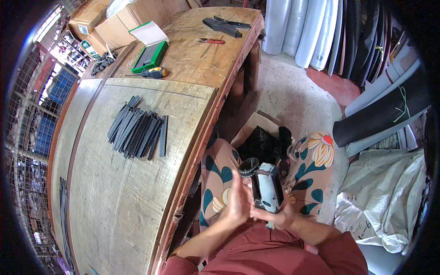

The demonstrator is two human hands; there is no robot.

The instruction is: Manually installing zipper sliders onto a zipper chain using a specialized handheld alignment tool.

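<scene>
Gripping the white-and-dark tool [269, 187] at lower centre, your right hand [283, 216] has fingers curled round it; whether your left hand [238, 201] pinches the dark loop [246, 173] is unclear. Working loop against tool seems the step, calling next for steady alignment. Beyond, dark strips [137, 130] lie centre-left.

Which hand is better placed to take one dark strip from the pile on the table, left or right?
Probably the left hand: it is nearer the table and the pile of dark strips, which lie on the person's left. The right hand is farther and holds the white-and-black tool.
</scene>
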